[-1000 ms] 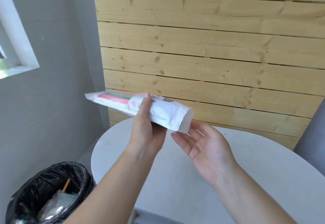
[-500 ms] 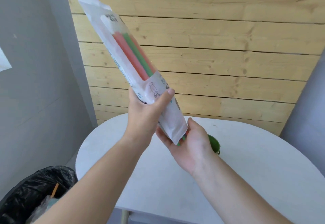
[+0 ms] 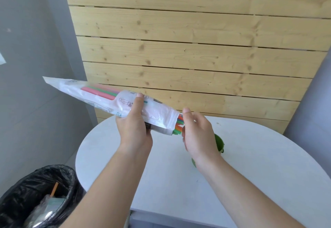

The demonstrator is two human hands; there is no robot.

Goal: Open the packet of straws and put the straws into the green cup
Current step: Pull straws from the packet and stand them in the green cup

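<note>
My left hand (image 3: 133, 129) grips the white plastic packet of straws (image 3: 100, 97) around its middle, holding it nearly level above the table with the sealed end to the left. Coloured straws (image 3: 178, 126) poke out of the open right end. My right hand (image 3: 196, 134) is at that end, thumb up and fingers curled round the straw tips. The green cup (image 3: 219, 142) stands on the table just behind and below my right hand, mostly hidden by it.
A round white table (image 3: 250, 174) stands against a wooden plank wall (image 3: 197, 48). A bin lined with a black bag (image 3: 35, 201) holding rubbish sits on the floor at lower left. Grey walls close in on both sides.
The packet has swung down from steeply upright to almost level. My right hand has moved from cupping under the open end to closing on the straw tips that now stick out.
</note>
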